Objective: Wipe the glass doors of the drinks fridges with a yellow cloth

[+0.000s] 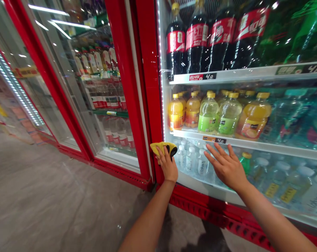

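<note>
Left fingers (163,156) holding yellow cloth (158,146) – red cooler frame (151,105) | right fingers (221,152) wide | grey floor (55,203)

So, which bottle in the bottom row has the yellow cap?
The green plastic bottle, beside the bare right hand; the clear plastic bottles around it have white caps.

Just above the fingertips of the right hand (228,169) is a price tag (220,140). Higher up stand yellow-capped juice bottles (192,110), then cola bottles (197,42). Clear water bottles (191,161) stand between the right hand and the left hand (169,168). Left of the left hand is another red-framed cabinet (128,70); grey floor (55,196) lies below and left.
</note>
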Demonstrator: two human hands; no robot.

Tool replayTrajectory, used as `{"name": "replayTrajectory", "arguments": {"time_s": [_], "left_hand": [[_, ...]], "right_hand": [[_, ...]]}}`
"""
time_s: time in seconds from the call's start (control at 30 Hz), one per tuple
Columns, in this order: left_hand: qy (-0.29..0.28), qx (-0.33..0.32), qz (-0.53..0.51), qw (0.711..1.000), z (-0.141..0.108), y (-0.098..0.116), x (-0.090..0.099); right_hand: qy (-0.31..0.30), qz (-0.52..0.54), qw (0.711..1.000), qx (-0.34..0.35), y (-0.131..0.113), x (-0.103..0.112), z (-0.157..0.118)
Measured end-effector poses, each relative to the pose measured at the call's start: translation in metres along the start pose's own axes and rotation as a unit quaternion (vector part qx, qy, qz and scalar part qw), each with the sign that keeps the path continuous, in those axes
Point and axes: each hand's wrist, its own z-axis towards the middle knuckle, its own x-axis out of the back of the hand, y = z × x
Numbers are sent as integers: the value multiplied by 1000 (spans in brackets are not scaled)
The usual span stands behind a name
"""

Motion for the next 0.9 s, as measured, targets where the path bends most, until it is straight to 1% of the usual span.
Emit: {"name": "replayTrajectory", "arguments": {"time_s": [0.07,0.13,0.17,0.2,0.23,0.27,0.3,0.37,0.4,0.43,0.47,0.5,0.53,0.57,0.6,0.63,0.7,0.73,0.77,0.8,0.83,0.9], "left_hand": [[-4,-59,-4,998,7,18,1],[-11,-143,4,990,0,26,0],[-9,-190,12,982,-8,24,-1],[4,-231,19,973,-16,21,-2],[9,-283,19,959,-24,16,-3],[10,-339,14,941,-27,12,-4],[11,-378,6,926,-27,10,-5],[14,-398,-13,917,-13,16,-5],[16,-383,-21,923,-2,25,-4],[23,-342,-29,939,7,37,-5],[35,-288,-33,956,15,51,-5],[48,-242,-36,968,18,65,-6],[60,-214,-39,974,17,76,-8],[68,-214,-43,974,13,85,-10],[71,-247,-49,965,7,91,-12],[67,-306,-57,948,1,92,-14],[50,-447,-71,890,-4,89,-14],[41,-500,-75,862,-1,86,-12],[34,-527,-75,846,4,84,-10],[32,-529,-75,845,12,85,-8],[34,-504,-73,860,20,87,-6],[53,-412,-71,907,29,100,-4]], "right_hand": [[-6,-8,1000,-5,4,3,-6],[-16,-18,1000,-3,8,6,-13],[-24,-23,999,3,11,8,-17],[-34,-28,999,10,13,9,-22],[-46,-33,998,19,16,11,-27],[-57,-37,997,26,20,13,-33],[-68,-40,996,31,25,17,-39],[-82,-47,995,32,36,25,-51],[-85,-51,995,30,43,30,-56],[-87,-56,994,28,50,35,-61],[-89,-60,994,27,56,40,-66],[-91,-64,993,25,61,45,-71],[-93,-69,993,22,65,49,-75],[-94,-74,993,17,67,52,-80],[-94,-80,992,10,68,55,-85],[-93,-84,992,3,69,57,-90],[-95,-88,992,-5,68,61,-101],[-97,-88,991,-11,69,63,-106],[-98,-89,991,-19,70,65,-111],[-97,-90,991,-31,72,68,-115],[-95,-94,990,-45,75,70,-119],[-88,-103,988,-68,81,76,-125]]}}
